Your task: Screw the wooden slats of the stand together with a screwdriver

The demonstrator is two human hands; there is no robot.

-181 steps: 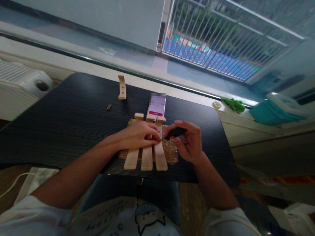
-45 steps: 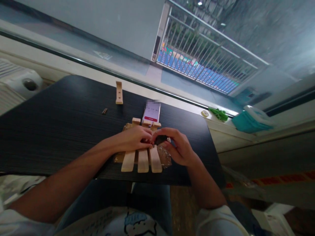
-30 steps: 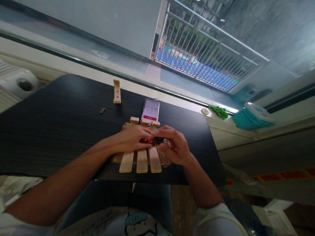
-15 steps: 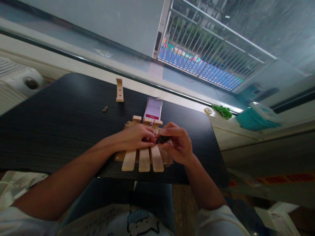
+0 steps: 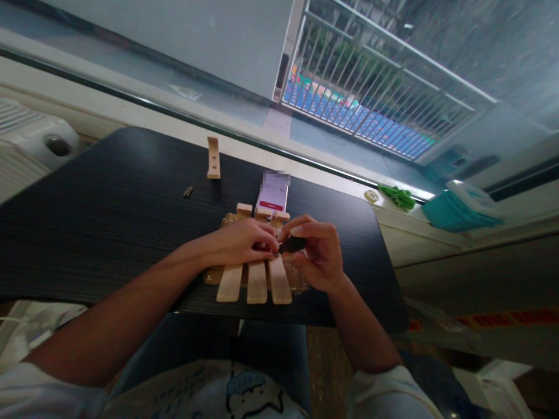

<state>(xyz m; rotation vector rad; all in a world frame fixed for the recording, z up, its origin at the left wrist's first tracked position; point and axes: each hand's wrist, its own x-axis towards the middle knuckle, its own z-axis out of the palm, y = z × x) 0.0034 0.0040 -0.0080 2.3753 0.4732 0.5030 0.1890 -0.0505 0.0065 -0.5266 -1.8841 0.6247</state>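
Right hand [image 5: 321, 253] is clamping a black-handled tool [image 5: 294, 244] between thumb and fingers, over the rightmost of three wooden pieces [image 5: 280, 282]. Left hand [image 5: 244, 241] is lying across the pieces, fingers bent close to the tool; cannot tell whether they are gripping anything. Pieces are resting side by side on brown wrapping [image 5: 298, 281], near side of the dark table [image 5: 109, 221]. Phone [image 5: 273, 195] is lying just past their far ends. Farther left, a separate wooden bracket [image 5: 213, 163] and slim fasteners [image 5: 188, 192] are sitting apart.

Three pale wooden pieces [image 5: 257, 285] lie side by side, a black tool [image 5: 293, 244] slanting over the rightmost.
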